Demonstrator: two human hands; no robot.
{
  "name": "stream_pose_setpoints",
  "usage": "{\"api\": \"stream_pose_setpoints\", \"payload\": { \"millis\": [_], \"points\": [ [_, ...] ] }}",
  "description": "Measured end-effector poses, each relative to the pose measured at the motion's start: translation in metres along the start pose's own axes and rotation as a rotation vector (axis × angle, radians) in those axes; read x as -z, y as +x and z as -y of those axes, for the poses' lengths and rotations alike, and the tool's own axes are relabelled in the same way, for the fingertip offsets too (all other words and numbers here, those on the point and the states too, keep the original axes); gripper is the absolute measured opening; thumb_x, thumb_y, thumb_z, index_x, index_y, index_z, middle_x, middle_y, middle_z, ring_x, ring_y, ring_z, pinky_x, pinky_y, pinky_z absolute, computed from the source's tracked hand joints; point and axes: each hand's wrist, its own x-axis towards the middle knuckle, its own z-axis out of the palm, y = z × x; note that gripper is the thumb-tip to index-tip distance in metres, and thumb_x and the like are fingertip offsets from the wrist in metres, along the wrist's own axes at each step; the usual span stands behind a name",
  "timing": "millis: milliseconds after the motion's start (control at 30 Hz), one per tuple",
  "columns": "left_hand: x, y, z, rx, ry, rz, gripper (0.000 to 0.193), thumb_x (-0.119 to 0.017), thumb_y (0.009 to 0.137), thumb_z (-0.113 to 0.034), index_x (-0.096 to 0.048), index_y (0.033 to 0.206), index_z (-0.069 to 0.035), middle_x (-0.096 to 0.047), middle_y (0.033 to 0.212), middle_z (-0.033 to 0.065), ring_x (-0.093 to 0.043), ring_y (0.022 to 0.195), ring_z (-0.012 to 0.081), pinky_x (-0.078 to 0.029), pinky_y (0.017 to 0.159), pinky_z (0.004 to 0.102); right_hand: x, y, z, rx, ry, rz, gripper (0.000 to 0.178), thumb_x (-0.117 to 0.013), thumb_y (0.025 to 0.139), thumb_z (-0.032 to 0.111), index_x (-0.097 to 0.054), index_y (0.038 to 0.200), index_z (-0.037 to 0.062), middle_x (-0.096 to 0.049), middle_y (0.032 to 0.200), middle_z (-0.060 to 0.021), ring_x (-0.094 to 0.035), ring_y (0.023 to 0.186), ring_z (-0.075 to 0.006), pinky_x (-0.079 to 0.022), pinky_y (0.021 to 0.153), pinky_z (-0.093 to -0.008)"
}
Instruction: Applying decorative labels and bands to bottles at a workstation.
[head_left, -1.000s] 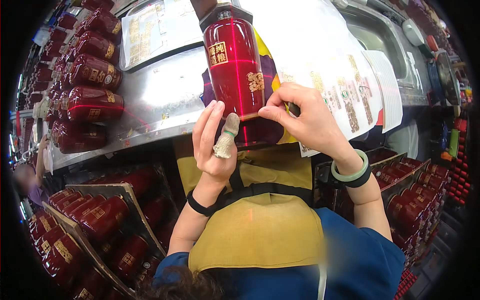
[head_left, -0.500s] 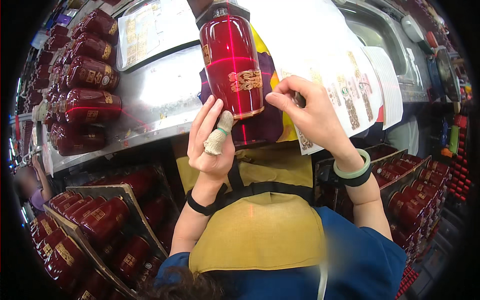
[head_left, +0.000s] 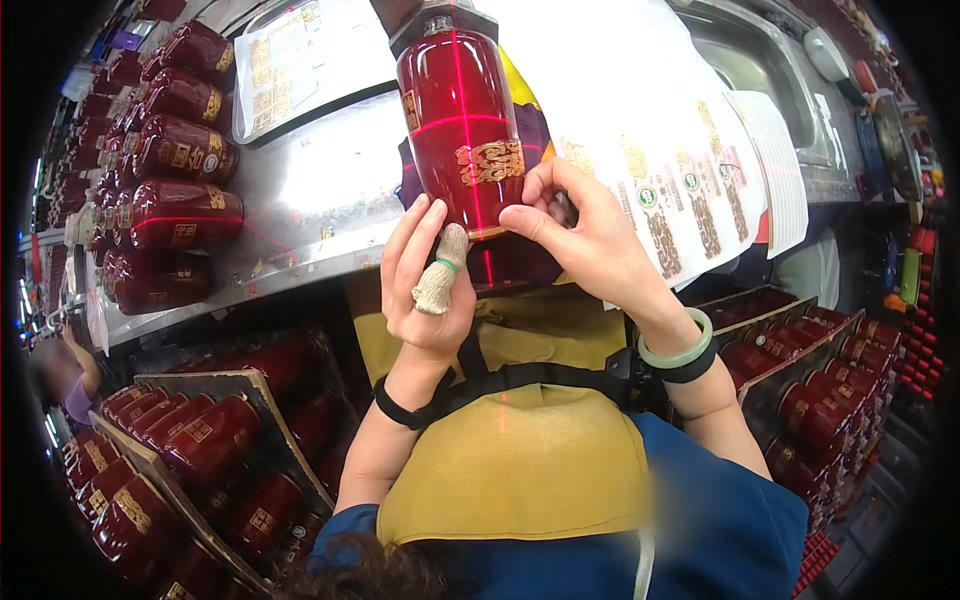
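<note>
A glossy dark red bottle (head_left: 458, 95) with gold ornament lies on its side on a purple cloth (head_left: 535, 122), its base towards me. Red light lines cross it. At its lower left, my left hand (head_left: 432, 285) steadies the base end, fingers along the side; one digit wears a cream cloth cover tied with a green band. My right hand (head_left: 590, 230) is closed at the lower right, thumb and fingertips on the bottle near its base. A small dark thing shows in its curled fingers, too hidden to name. Right of it lie sheets of gold decals (head_left: 660, 220).
Several red bottles (head_left: 180, 145) are stacked at the left of the metal table (head_left: 310, 190). Another decal sheet (head_left: 290, 70) lies on a tray. Crates of bottles stand low at the left (head_left: 255, 380) and right (head_left: 740, 405). A metal sink (head_left: 745, 60) is at the far right.
My right hand has moved left from the decal sheet's edge onto the bottle's lower right side. My left hand and the bottle have barely shifted.
</note>
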Motion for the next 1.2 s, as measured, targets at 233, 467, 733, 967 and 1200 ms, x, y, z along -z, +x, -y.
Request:
{"api": "stream_pose_setpoints", "payload": {
  "millis": [233, 467, 733, 967, 1200],
  "points": [
    [0.002, -0.001, -0.001, -0.018, 0.024, 0.033, 0.038, -0.072, 0.086, 0.013, -0.064, 0.123, 0.011, -0.070, 0.122, 0.0205, -0.067, 0.117, 0.0375, -0.056, 0.099, 0.0414, 0.002, -0.001, 0.000, -0.013, 0.041, 0.019, 0.027, -0.080, 0.090, 0.021, -0.062, 0.095, 0.0014, -0.059, 0.079, -0.0001, -0.050, 0.072, -0.0081, -0.042, 0.066, -0.0263],
    [0.003, 0.000, -0.005, -0.059, 0.070, 0.083, 0.043, -0.072, 0.085, 0.013, -0.061, 0.127, 0.012, -0.068, 0.125, 0.0216, -0.064, 0.121, 0.0380, -0.056, 0.099, 0.0413, 0.003, -0.001, 0.000, -0.022, 0.067, 0.020, 0.024, -0.078, 0.092, 0.021, -0.064, 0.095, 0.0011, -0.061, 0.079, 0.0000, -0.050, 0.072, -0.0078, -0.042, 0.066, -0.0254],
    [0.000, -0.007, -0.009, -0.136, 0.221, 0.169, 0.061, -0.082, 0.084, 0.001, -0.052, 0.135, 0.012, -0.052, 0.137, 0.0234, -0.054, 0.128, 0.0386, -0.052, 0.105, 0.0415, 0.009, -0.012, -0.006, 0.040, 0.329, -0.050, 0.023, -0.062, 0.102, 0.016, -0.059, 0.120, 0.0011, -0.060, 0.103, -0.0021, -0.053, 0.090, -0.0093, -0.045, 0.084, -0.0266],
    [-0.015, -0.003, -0.030, 0.049, 0.302, 0.152, 0.064, -0.084, 0.083, -0.015, -0.053, 0.137, 0.000, -0.052, 0.135, 0.0200, -0.050, 0.125, 0.0369, -0.042, 0.105, 0.0428, 0.019, -0.020, -0.015, 0.128, 0.223, -0.167, 0.018, -0.062, 0.101, 0.007, -0.065, 0.117, 0.0008, -0.065, 0.101, -0.0021, -0.056, 0.091, -0.0084, -0.046, 0.084, -0.0238],
    [0.004, 0.019, -0.009, -0.091, 0.201, 0.191, 0.060, -0.073, 0.075, 0.012, -0.063, 0.134, 0.007, -0.058, 0.143, 0.0210, -0.057, 0.133, 0.0402, -0.046, 0.109, 0.0488, -0.017, -0.024, -0.004, 0.226, 0.140, -0.223, 0.009, -0.069, 0.095, 0.006, -0.067, 0.101, 0.0005, -0.068, 0.093, -0.0049, -0.063, 0.083, -0.0111, -0.050, 0.070, -0.0272]
  ]
}}
